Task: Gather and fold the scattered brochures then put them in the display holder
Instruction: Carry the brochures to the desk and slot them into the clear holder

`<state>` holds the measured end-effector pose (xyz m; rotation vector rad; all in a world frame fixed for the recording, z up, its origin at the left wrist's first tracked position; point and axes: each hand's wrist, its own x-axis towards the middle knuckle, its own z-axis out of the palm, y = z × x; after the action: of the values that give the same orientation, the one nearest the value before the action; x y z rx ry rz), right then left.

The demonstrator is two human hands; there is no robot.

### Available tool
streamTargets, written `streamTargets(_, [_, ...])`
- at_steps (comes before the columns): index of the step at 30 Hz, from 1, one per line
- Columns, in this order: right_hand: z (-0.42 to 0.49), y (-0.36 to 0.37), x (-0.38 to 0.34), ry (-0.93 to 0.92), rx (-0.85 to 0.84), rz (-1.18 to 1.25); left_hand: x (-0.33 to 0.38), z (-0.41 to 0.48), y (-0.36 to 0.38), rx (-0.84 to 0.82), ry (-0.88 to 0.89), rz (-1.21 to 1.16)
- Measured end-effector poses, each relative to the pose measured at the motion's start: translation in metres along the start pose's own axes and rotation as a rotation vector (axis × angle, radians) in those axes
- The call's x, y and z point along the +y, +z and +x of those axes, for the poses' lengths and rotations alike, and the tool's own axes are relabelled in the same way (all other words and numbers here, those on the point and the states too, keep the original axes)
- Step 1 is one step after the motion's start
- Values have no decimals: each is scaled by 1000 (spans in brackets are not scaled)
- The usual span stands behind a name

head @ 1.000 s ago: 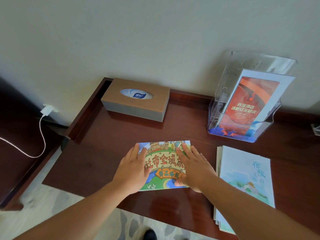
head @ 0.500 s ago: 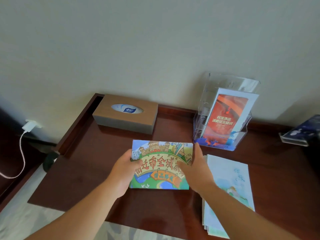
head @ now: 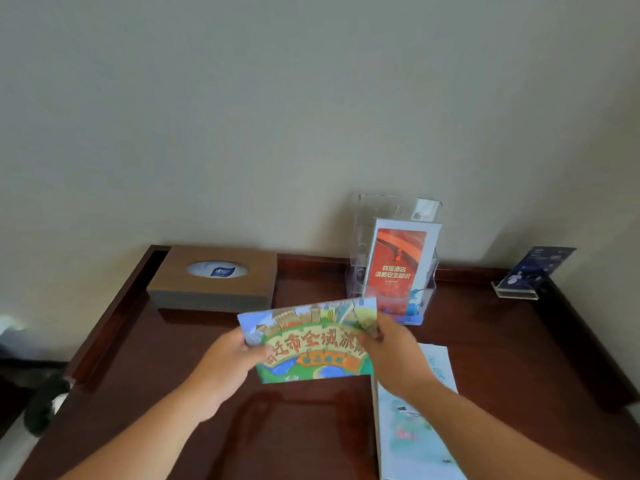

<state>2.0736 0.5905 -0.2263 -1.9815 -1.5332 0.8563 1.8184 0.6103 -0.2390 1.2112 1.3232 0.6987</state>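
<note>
Folded colourful brochure (head: 311,341): held above the worktop (head: 502,341) centre, tilted. Left hand (head: 225,365) fingers clamped on its left edge; right hand (head: 391,351) fingers clamped on its right edge. Clear display holder (head: 398,216): rear edge, containing an orange leaflet (head: 394,268). Pale brochure stack (head: 415,438): front right. Tissue box (head: 214,277): rear left corner. Dark card stand (head: 530,271): rear right corner.

Dark wooden desk (head: 145,368) with raised rim. Tissue box (head: 213,278) at back left corner. Clear acrylic display holder (head: 356,271) against back edge, right of centre. Small sign stand (head: 530,275) at back right corner. Stack of pale blue brochures (head: 412,441) flat at front edge, right.
</note>
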Motion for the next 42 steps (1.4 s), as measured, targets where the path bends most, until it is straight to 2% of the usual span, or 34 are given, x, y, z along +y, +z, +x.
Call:
streamTargets(2, [8,-32,-11,-58,34,-135,29,12,1,24,90,95])
streamTargets(4, [12,-66,-21,-124,87,-253,57,25,5,71,167,302])
streamTargets(10, [27,-156,-39,-247,152,-340,126,54,40,166,405,647])
streamTargets(14, [46,-190,-42,-409,166,-489,163,61,89,124,597,813])
streamTargets(17, [62,-203,-40,-521,166,-486,185,68,123,81,521,723])
streamTargets(19, [75,-215,-32,-531,203,-372,189,76,134,103,476,591])
streamTargets(23, [103,-229,0,-369,181,-165,175,90,146,120,387,184])
streamTargets(25, [116,-228,14,-319,166,-56,167,98,153,116,359,84])
streamTargets(27, [125,-224,20,-328,193,2,161,107,159,148,345,100])
streamTargets(33, [145,-208,23,-366,251,-190,156,140,160,330,341,341])
streamTargets(42, [152,-172,43,-284,211,-320,122,161,162,272,248,558])
